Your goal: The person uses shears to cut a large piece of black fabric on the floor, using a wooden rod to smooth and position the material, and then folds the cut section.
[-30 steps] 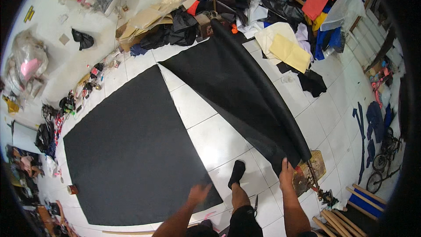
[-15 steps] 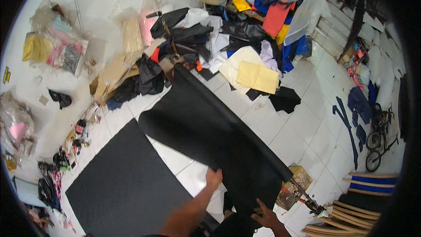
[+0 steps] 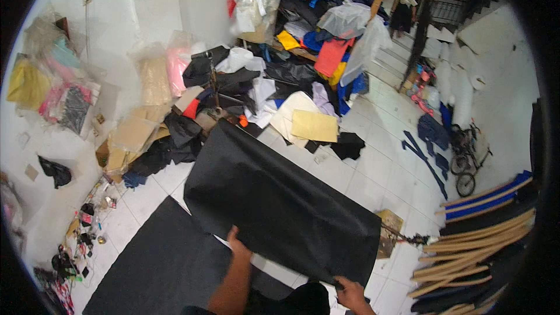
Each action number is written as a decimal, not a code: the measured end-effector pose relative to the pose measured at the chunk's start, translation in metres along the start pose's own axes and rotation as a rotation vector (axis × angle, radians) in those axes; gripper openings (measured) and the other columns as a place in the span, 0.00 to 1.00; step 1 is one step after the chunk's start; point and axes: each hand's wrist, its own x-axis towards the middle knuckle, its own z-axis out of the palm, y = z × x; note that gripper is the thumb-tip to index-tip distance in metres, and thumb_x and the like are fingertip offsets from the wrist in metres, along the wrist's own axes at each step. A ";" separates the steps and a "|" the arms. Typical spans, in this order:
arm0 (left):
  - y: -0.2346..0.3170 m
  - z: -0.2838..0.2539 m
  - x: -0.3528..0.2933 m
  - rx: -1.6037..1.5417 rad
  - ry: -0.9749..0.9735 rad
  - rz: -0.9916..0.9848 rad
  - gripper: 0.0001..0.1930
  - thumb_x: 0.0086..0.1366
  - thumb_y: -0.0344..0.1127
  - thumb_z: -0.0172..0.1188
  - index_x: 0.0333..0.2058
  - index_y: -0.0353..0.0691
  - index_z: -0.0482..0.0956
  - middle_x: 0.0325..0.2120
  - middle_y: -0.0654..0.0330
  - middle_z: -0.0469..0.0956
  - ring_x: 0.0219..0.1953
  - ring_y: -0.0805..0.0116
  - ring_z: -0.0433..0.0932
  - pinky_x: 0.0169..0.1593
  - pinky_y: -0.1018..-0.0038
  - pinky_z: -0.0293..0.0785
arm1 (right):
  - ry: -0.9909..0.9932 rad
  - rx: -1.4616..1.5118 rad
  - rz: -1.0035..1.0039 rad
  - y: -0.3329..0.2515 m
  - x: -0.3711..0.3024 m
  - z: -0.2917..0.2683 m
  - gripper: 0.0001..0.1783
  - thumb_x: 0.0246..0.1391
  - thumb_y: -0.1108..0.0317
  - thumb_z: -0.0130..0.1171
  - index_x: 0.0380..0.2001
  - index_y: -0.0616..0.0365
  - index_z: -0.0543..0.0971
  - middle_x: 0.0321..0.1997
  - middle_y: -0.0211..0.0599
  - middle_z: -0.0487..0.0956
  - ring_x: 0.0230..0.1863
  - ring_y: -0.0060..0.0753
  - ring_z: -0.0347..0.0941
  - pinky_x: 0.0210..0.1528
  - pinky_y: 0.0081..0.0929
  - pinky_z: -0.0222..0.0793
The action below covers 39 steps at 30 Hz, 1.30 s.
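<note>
A wide sheet of black fabric [image 3: 280,210] hangs from a roll that slants across the middle of the floor. My left hand [image 3: 238,244] is closed on the sheet's near edge, left of its middle, with its fingertips partly hidden. At the near right corner, my right hand [image 3: 350,293] pinches the same edge. On the floor to the left lies a flat dark sheet [image 3: 157,262], partly under the hanging fabric. A metal rod [image 3: 399,233] sticks out from the roll's right end, over a yellowish box [image 3: 389,221].
Heaped cloth and plastic, with a folded pale yellow cloth [image 3: 315,126] in front, lie beyond the roll. Several long tan rolls [image 3: 472,248] are stacked at the right. A small bicycle [image 3: 464,157] leans by the right wall. Small clutter [image 3: 87,227] lines the left wall.
My view has shifted. The black fabric is drawn out wider toward me, over part of the flat sheet. My left hand has moved left; my right hand's fingers have closed on the edge.
</note>
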 end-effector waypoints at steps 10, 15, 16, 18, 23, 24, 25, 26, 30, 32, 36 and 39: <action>0.255 -0.186 -0.049 0.637 0.296 0.202 0.23 0.64 0.31 0.56 0.55 0.25 0.68 0.55 0.43 0.71 0.50 0.51 0.74 0.55 0.59 0.70 | 0.122 -0.190 0.072 0.006 -0.184 0.160 0.14 0.50 0.63 0.58 0.41 0.45 0.83 0.33 0.46 0.83 0.35 0.54 0.80 0.40 0.48 0.76; 0.268 -0.258 -0.130 0.842 0.494 0.441 0.17 0.65 0.26 0.55 0.51 0.24 0.69 0.51 0.45 0.74 0.48 0.55 0.74 0.54 0.63 0.70 | -0.034 -0.321 0.208 0.032 -0.255 0.279 0.23 0.49 0.63 0.54 0.51 0.42 0.80 0.43 0.47 0.83 0.43 0.55 0.80 0.48 0.48 0.75; 0.279 -0.290 -0.133 0.819 0.543 0.504 0.16 0.65 0.26 0.55 0.50 0.23 0.69 0.50 0.45 0.74 0.47 0.56 0.75 0.54 0.63 0.70 | -0.049 -0.328 0.193 0.025 -0.267 0.298 0.23 0.49 0.63 0.53 0.51 0.42 0.79 0.43 0.47 0.83 0.43 0.56 0.80 0.49 0.48 0.75; 0.291 -0.317 -0.176 0.754 0.351 0.448 0.19 0.66 0.25 0.55 0.53 0.23 0.68 0.52 0.45 0.73 0.50 0.54 0.74 0.56 0.63 0.68 | -0.052 -0.354 0.232 0.029 -0.318 0.338 0.24 0.49 0.64 0.51 0.51 0.43 0.79 0.43 0.46 0.83 0.44 0.54 0.80 0.49 0.48 0.75; 0.367 -0.417 -0.273 0.897 0.275 0.476 0.21 0.66 0.25 0.53 0.56 0.22 0.66 0.54 0.43 0.72 0.55 0.49 0.73 0.60 0.64 0.66 | -0.098 -0.293 0.286 -0.008 -0.439 0.439 0.22 0.49 0.61 0.53 0.50 0.45 0.80 0.42 0.47 0.83 0.44 0.54 0.80 0.47 0.48 0.76; 0.374 -0.430 -0.293 0.921 0.376 0.477 0.21 0.66 0.25 0.52 0.56 0.22 0.66 0.53 0.43 0.73 0.55 0.50 0.73 0.59 0.63 0.67 | -0.177 -0.288 0.315 -0.021 -0.461 0.450 0.22 0.51 0.62 0.52 0.51 0.45 0.79 0.44 0.46 0.83 0.47 0.52 0.79 0.49 0.48 0.75; 0.383 -0.448 -0.319 0.919 0.374 0.443 0.21 0.66 0.25 0.52 0.56 0.22 0.66 0.53 0.43 0.73 0.55 0.50 0.73 0.58 0.63 0.67 | -0.257 -0.283 0.345 -0.030 -0.484 0.463 0.23 0.52 0.63 0.50 0.53 0.45 0.78 0.46 0.45 0.82 0.50 0.51 0.78 0.51 0.48 0.75; 0.390 -0.457 -0.343 0.912 0.352 0.408 0.21 0.66 0.25 0.52 0.56 0.22 0.66 0.53 0.43 0.72 0.55 0.50 0.73 0.58 0.63 0.67 | -0.261 -0.262 0.335 -0.022 -0.509 0.485 0.24 0.50 0.60 0.52 0.52 0.45 0.79 0.45 0.46 0.83 0.48 0.53 0.79 0.50 0.48 0.75; 0.444 -0.541 -0.390 1.020 0.531 0.452 0.18 0.65 0.25 0.55 0.52 0.21 0.68 0.49 0.44 0.74 0.49 0.52 0.76 0.55 0.62 0.70 | -0.166 -0.135 0.322 -0.064 -0.585 0.556 0.25 0.50 0.60 0.59 0.53 0.51 0.78 0.50 0.49 0.80 0.53 0.56 0.75 0.55 0.47 0.72; 0.470 -0.572 -0.419 0.988 0.450 0.437 0.15 0.63 0.26 0.57 0.47 0.22 0.70 0.45 0.47 0.75 0.45 0.56 0.75 0.51 0.63 0.70 | -0.138 -0.100 0.358 -0.090 -0.621 0.588 0.24 0.50 0.62 0.61 0.52 0.54 0.78 0.51 0.50 0.80 0.54 0.56 0.74 0.56 0.47 0.72; 0.523 -0.622 -0.498 0.986 0.402 0.293 0.12 0.60 0.31 0.62 0.34 0.26 0.73 0.28 0.55 0.73 0.33 0.64 0.72 0.36 0.62 0.70 | -0.266 -0.175 0.383 -0.137 -0.663 0.645 0.22 0.52 0.58 0.57 0.49 0.54 0.80 0.48 0.49 0.81 0.52 0.55 0.76 0.53 0.47 0.73; 0.554 -0.687 -0.535 1.343 0.385 0.341 0.18 0.57 0.41 0.64 0.29 0.26 0.77 0.28 0.39 0.78 0.33 0.49 0.78 0.38 0.56 0.71 | -0.386 -0.482 0.308 -0.132 -0.720 0.693 0.19 0.54 0.58 0.55 0.45 0.55 0.81 0.47 0.50 0.81 0.50 0.57 0.76 0.50 0.48 0.73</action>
